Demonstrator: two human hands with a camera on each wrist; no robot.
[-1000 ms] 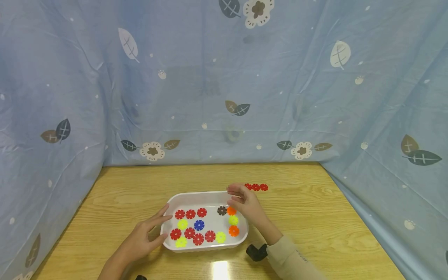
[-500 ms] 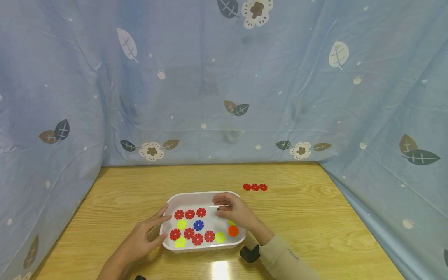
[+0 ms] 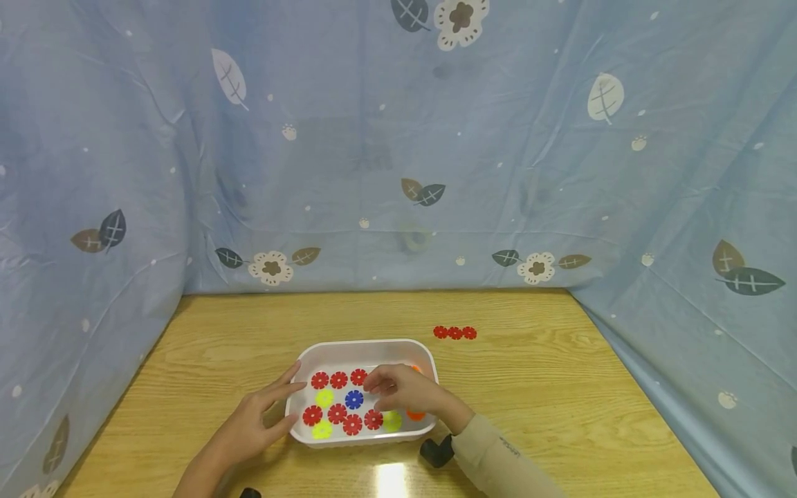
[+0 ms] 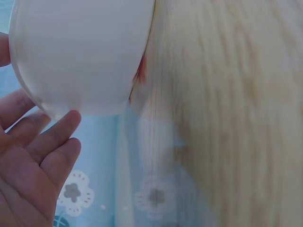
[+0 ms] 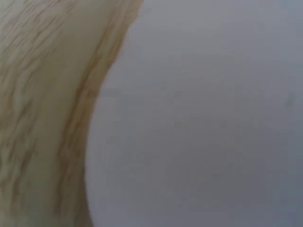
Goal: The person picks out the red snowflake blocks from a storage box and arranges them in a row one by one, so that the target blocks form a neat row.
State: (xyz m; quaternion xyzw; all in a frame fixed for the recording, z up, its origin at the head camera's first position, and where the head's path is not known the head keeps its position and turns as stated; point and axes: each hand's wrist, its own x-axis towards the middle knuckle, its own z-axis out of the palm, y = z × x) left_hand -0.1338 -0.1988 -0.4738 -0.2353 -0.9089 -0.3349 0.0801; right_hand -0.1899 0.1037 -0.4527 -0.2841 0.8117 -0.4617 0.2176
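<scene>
A white tray (image 3: pixel 349 349) holds several notched plastic discs, among them a blue disc (image 3: pixel 354 399), a yellow disc (image 3: pixel 324 398) and several red ones. My left hand (image 3: pixel 252 413) rests at the tray's left end, fingers spread and touching the rim. In the left wrist view, fingertips (image 4: pixel 71 120) lie against the tray's outer wall. My right hand (image 3: pixel 414 393) hovers over the tray's right half, fingers loosely bent, close to a red disc (image 3: pixel 358 377). Nothing shows between those fingers. It partly covers an orange disc (image 3: pixel 416 416); the right wrist view shows only blurred tray wall.
Behind the tray, to the right, a row of three red discs (image 3: pixel 455 333) lies on the wooden table (image 3: pixel 529 373). A patterned blue cloth (image 3: pixel 398 207) encloses the back and both sides. A black wrist device (image 3: pixel 437 451) sits by the right sleeve.
My right hand has moved left and toward me, from the tray's far right rim to above the discs at its middle. The left hand and the tray have stayed put.
</scene>
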